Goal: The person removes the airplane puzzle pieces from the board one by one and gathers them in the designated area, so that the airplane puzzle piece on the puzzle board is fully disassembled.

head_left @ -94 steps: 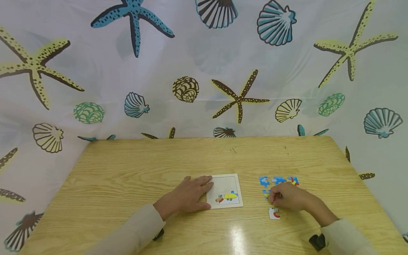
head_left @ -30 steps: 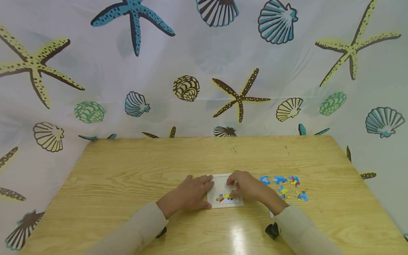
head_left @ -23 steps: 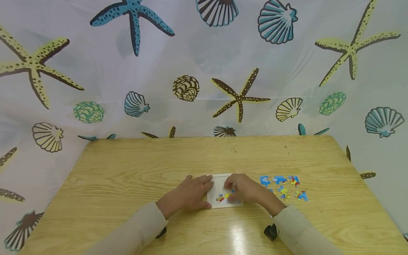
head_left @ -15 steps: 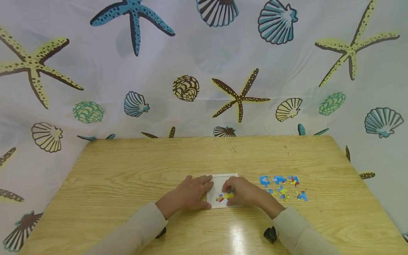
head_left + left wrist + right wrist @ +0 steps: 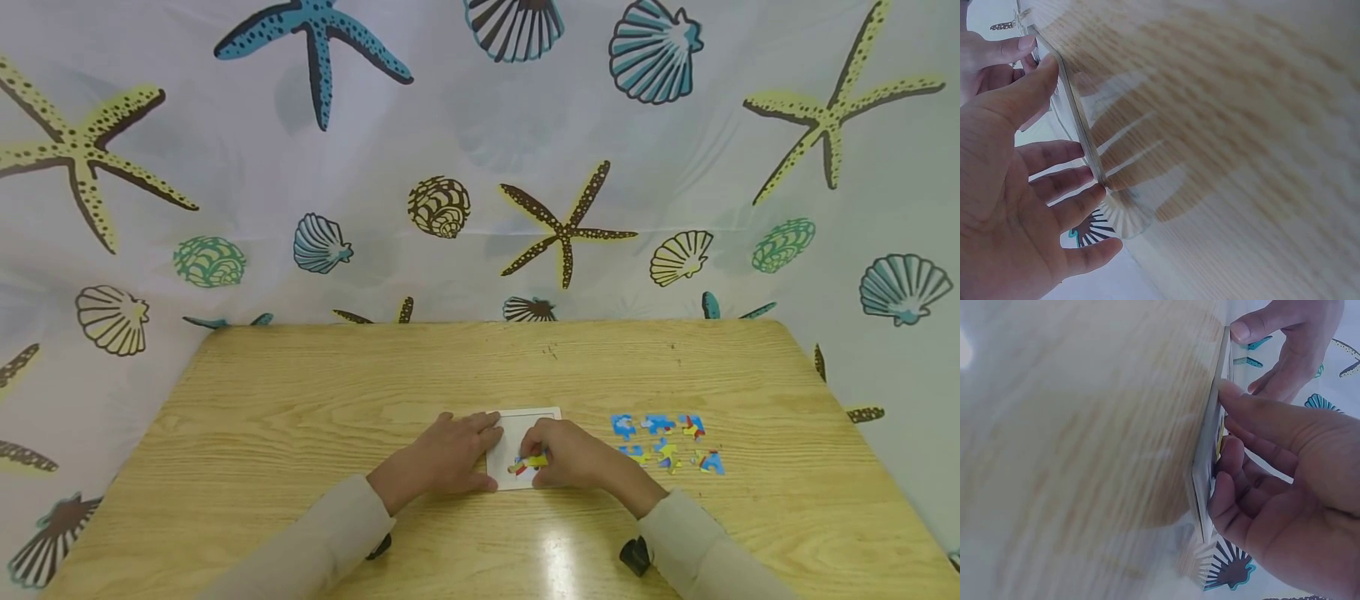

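A square white puzzle tray [image 5: 517, 432] lies on the table, with yellow, red and blue jigsaw pieces [image 5: 528, 463] in its lower part. My left hand [image 5: 446, 457] rests along the tray's left edge. Its fingers are extended, and the left wrist view shows thumb and fingertips at the rim. Over the tray's lower right, my right hand [image 5: 572, 457] has its fingers curled down and pinches a puzzle piece, mostly hidden under the fingers. In the right wrist view, the right thumb [image 5: 1254, 409] lies at the near rim, and a yellow sliver shows beside the fingers.
Two rows of loose puzzle pieces [image 5: 663, 427], blue, yellow and red, lie to the right of the tray. The right forearm passes just in front of them. A patterned curtain [image 5: 360, 183] hangs behind the wooden table [image 5: 337, 367].
My right hand has come from the loose pieces to the tray. Over the last second it has slid slightly left and nearer the tray's bottom edge. My left hand stays put.
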`<state>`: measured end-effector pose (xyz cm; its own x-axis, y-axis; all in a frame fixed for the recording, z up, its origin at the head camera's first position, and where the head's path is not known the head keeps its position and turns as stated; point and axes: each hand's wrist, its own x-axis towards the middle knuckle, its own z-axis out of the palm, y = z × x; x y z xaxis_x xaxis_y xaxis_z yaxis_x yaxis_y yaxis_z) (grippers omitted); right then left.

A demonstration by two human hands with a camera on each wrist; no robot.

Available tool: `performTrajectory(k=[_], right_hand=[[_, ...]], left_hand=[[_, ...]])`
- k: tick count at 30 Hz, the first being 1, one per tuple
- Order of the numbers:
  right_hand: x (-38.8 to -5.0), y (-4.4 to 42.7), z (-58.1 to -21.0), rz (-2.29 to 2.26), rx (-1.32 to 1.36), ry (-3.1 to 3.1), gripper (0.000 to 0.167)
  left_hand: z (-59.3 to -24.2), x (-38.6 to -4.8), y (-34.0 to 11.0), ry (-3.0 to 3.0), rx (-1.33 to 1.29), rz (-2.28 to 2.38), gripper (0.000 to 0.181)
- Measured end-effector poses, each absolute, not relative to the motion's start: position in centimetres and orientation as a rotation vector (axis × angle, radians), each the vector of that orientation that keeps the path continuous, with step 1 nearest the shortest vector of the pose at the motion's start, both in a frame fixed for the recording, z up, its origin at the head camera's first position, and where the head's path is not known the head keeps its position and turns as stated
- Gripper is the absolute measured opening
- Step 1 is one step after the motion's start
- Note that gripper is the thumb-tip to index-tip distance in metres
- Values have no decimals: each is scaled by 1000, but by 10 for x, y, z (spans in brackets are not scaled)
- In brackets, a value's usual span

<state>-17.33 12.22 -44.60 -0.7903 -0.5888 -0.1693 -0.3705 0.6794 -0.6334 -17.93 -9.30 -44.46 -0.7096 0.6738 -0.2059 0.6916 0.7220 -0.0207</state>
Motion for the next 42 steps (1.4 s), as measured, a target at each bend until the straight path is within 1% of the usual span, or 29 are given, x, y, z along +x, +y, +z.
performTrajectory(k=[11, 23, 26, 33, 37, 42], right_hand=[[-173, 121, -445, -806, -735, 2544, 30], [-173, 122, -449, -803, -775, 2565, 32], [-173, 124, -449, -846, -760, 2544, 29], [-173, 130, -450, -962, -809, 2493, 15], [-175, 132, -451, -974, -861, 2487, 13], [-177, 134, -452, -988, -884, 2482, 15]], left_hand=[[-442, -180, -92, 2729, 1090, -128, 75], [-443, -180, -92, 2717, 1054, -107, 75], [-443, -180, -92, 2713, 1049, -100, 75], [-444, -180, -91, 2718, 1041, -120, 75], [-443, -180, -91, 2718, 1046, -132, 75], [-443, -180, -91, 2719, 1048, -134, 75]])
